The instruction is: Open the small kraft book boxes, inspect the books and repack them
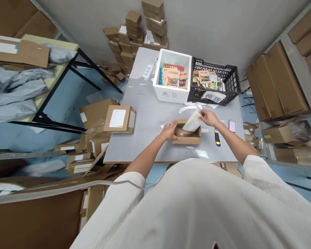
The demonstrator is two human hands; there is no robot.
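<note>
A small cardboard box (187, 140) stands open near the front of the grey table. My left hand (168, 131) grips its left end, fingers and thumb over the edge. Pinched in my right hand (208, 118) is a pale, flat packet (192, 122), tilted, its lower end over or inside the box. Its exact kind does not show. To the right of the box lie a yellow-and-black utility knife (217, 137) and a phone with a pink screen (232, 126). Torn white scraps (194, 106) lie just behind the box.
Booklets fill part of a white foam bin (172, 97) and a black plastic crate (229, 98) at the back. A closed carton (116, 118) sits at the table's left edge, and a power strip (148, 72) farther back. Stacked cartons (126, 45) and shelves surround the table (134, 148).
</note>
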